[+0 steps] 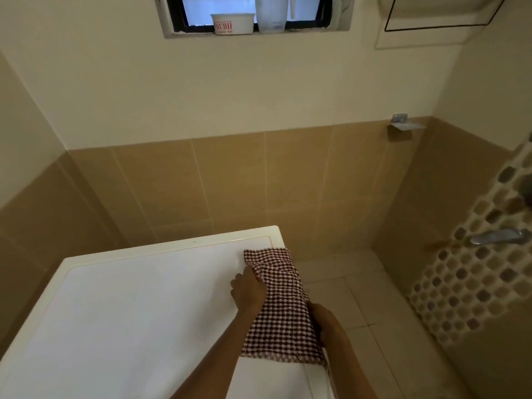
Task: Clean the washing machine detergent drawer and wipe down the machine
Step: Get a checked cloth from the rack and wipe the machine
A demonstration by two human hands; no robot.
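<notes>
The only writing we can read is on the white tub (233, 23) on the window ledge (316, 31): red capitals ending "HUBH", with a smaller red line beneath too blurred to make out. Beside it stands a translucent plastic container (271, 15), with no label that we can read. The washing machine (129, 312) fills the lower left, and its white top has a raised rim line just inside the edges. A red-and-white checked cloth (280, 312) lies along the top's right edge, with its far end overhanging the side. Our left hand (249, 289) pinches the cloth's left border, fingers curled into the fabric. Our right hand (324, 319) grips the right border at the machine's edge (its fingertips are tucked under the fabric). Left of the hands the white top lies open. Right of the machine, pale floor tiles (345, 283) run to the tiled wall, where a metal tap lever (498, 237) juts out
</notes>
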